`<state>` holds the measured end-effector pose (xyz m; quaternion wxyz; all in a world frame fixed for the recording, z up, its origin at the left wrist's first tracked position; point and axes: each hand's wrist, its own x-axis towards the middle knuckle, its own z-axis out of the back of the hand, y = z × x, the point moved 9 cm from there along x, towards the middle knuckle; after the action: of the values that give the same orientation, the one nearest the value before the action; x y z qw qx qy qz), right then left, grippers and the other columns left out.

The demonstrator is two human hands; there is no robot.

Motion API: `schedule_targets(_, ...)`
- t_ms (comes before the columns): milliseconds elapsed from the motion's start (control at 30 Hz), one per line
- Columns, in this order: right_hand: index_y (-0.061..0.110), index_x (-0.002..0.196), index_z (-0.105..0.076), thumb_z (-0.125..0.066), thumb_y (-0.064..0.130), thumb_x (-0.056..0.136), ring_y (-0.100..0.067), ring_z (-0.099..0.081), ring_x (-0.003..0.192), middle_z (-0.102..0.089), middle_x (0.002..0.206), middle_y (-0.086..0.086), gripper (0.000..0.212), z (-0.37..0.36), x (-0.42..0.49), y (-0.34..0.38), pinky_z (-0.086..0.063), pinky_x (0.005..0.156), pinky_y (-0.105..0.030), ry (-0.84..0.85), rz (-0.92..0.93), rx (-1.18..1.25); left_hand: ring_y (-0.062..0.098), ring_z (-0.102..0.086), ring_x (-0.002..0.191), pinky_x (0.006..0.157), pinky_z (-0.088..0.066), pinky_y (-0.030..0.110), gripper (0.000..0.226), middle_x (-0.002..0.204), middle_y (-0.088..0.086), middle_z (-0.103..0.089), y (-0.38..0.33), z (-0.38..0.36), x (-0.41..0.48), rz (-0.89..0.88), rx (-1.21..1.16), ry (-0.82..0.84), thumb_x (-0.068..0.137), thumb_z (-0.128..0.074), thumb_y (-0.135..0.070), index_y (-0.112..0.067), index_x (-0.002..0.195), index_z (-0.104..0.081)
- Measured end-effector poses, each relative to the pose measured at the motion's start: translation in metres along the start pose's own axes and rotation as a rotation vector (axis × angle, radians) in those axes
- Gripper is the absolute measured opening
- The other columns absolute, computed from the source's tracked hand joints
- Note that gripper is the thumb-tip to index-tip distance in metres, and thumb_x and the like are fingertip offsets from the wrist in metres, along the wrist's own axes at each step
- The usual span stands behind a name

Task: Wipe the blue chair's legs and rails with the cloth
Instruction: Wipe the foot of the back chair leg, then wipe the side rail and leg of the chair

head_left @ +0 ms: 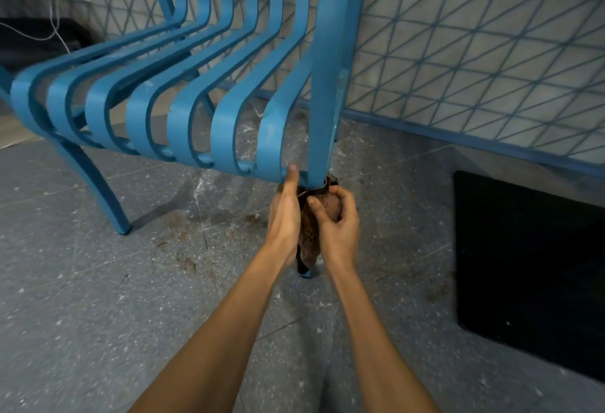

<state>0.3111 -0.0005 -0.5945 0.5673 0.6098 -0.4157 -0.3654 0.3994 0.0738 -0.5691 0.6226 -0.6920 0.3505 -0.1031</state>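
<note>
Where the blue chair [183,91] meets its near front leg [306,274], just below the middle of the frame, a brown cloth [310,232] is wrapped around that leg. The right hand [339,219] grips the cloth, fingers and thumb curled tightly round it. The left hand [284,216] lies against the cloth's other side, thumb pointing up to touch the seat's front rail [209,161]; its fingers are hidden, so its grip cannot be told. A black mat [523,265] lies at right on the speckled grey floor [98,314]

Blue chair [183,111] and black mat [523,265] rest on grey floor [98,314].
</note>
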Motion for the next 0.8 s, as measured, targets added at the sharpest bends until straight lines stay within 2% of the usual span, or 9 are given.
schedule_targets(133, 0.021, 0.106, -0.062, -0.075, 0.017, 0.081, 0.005, -0.062, 0.090, -0.068, 0.100, 0.009, 0.029, -0.025, -0.034, 0.001, -0.046, 0.075, -0.009, -0.022, 0.006, 0.003, 0.011, -0.069, 0.076, 0.065, -0.054, 0.025, 0.042, 0.085, 0.001, -0.074, -0.005, 0.043, -0.004, 0.022, 0.014, -0.216, 0.097, -0.040, -0.046, -0.017, 0.091, -0.070)
schedule_targets(200, 0.023, 0.106, -0.062, -0.075, 0.016, 0.081, 0.010, -0.061, 0.089, -0.067, 0.100, 0.015, 0.029, -0.045, -0.056, 0.002, -0.044, 0.073, -0.005, 0.028, -0.012, 0.016, 0.017, -0.070, 0.081, 0.072, -0.056, 0.030, 0.036, 0.086, 0.005, -0.074, -0.008, 0.071, -0.010, 0.006, -0.040, -0.297, 0.096, -0.044, -0.039, -0.013, 0.090, -0.069)
schedule_targets(300, 0.026, 0.106, -0.061, -0.075, 0.016, 0.081, 0.012, -0.059, 0.095, -0.065, 0.100, 0.023, 0.030, -0.069, -0.084, 0.003, -0.043, 0.080, -0.006, 0.181, -0.009, -0.013, 0.017, -0.070, 0.084, 0.072, -0.054, 0.029, 0.030, 0.094, 0.007, -0.074, -0.007, 0.114, -0.022, -0.004, -0.075, -0.365, 0.096, -0.047, -0.035, -0.013, 0.095, -0.068)
schedule_targets(367, 0.028, 0.105, -0.062, -0.074, 0.014, 0.081, 0.009, -0.059, 0.099, -0.065, 0.101, 0.023, 0.030, -0.081, -0.090, 0.004, -0.043, 0.086, -0.009, 0.339, 0.004, -0.080, 0.011, -0.069, 0.080, 0.065, -0.051, 0.023, 0.029, 0.094, 0.003, -0.073, -0.009, 0.141, -0.033, -0.016, -0.027, -0.393, 0.097, -0.044, -0.035, -0.018, 0.095, -0.067)
schedule_targets(433, 0.027, 0.105, -0.063, -0.072, 0.010, 0.081, 0.005, -0.060, 0.101, -0.066, 0.104, 0.020, 0.031, -0.083, -0.090, 0.012, -0.044, 0.087, -0.011, 0.446, 0.014, -0.088, 0.014, -0.067, 0.088, 0.067, -0.047, 0.024, 0.030, 0.101, 0.004, -0.071, -0.011, 0.162, -0.042, -0.036, 0.045, -0.426, 0.098, -0.039, -0.034, -0.019, 0.101, -0.065)
schedule_targets(533, 0.031, 0.112, -0.059, -0.069, 0.015, 0.085, -0.004, -0.063, 0.101, -0.066, 0.111, 0.008, 0.033, -0.063, -0.070, 0.031, -0.051, 0.082, -0.018, 0.337, -0.050, 0.021, 0.020, -0.065, 0.091, 0.076, -0.050, 0.031, 0.030, 0.105, 0.006, -0.070, -0.010, 0.173, -0.049, -0.051, 0.073, -0.477, 0.099, -0.036, -0.031, -0.022, 0.096, -0.064)
schedule_targets(600, 0.031, 0.117, -0.050, -0.066, 0.024, 0.088, -0.008, -0.065, 0.094, -0.066, 0.102, 0.005, 0.034, -0.048, -0.051, 0.052, -0.053, 0.075, -0.020, 0.241, -0.081, 0.067, 0.021, -0.063, 0.087, 0.084, -0.051, 0.041, 0.031, 0.099, 0.007, -0.070, -0.009, 0.176, -0.052, -0.044, 0.085, -0.531, 0.098, -0.036, -0.034, -0.023, 0.089, -0.064)
schedule_targets(700, 0.027, 0.120, -0.048, -0.061, 0.037, 0.090, -0.005, -0.060, 0.101, -0.061, 0.109, 0.009, 0.034, -0.050, -0.025, 0.107, -0.048, 0.082, -0.017, 0.283, 0.192, -0.248, 0.017, -0.057, 0.076, 0.076, -0.047, 0.039, 0.033, 0.083, 0.002, -0.063, -0.015, 0.174, -0.057, -0.066, 0.093, -0.580, 0.100, -0.033, -0.033, -0.020, 0.085, -0.060)
schedule_targets(800, 0.020, 0.126, -0.054, -0.050, 0.035, 0.097, -0.015, -0.045, 0.124, -0.047, 0.138, 0.001, 0.033, -0.100, -0.038, 0.136, -0.033, 0.102, -0.026, 0.576, 0.564, -0.606, 0.013, -0.051, 0.066, 0.064, -0.041, 0.034, 0.034, 0.075, 0.002, -0.056, -0.017, 0.171, -0.061, -0.101, 0.125, -0.608, 0.101, -0.032, -0.032, -0.019, 0.079, -0.055)
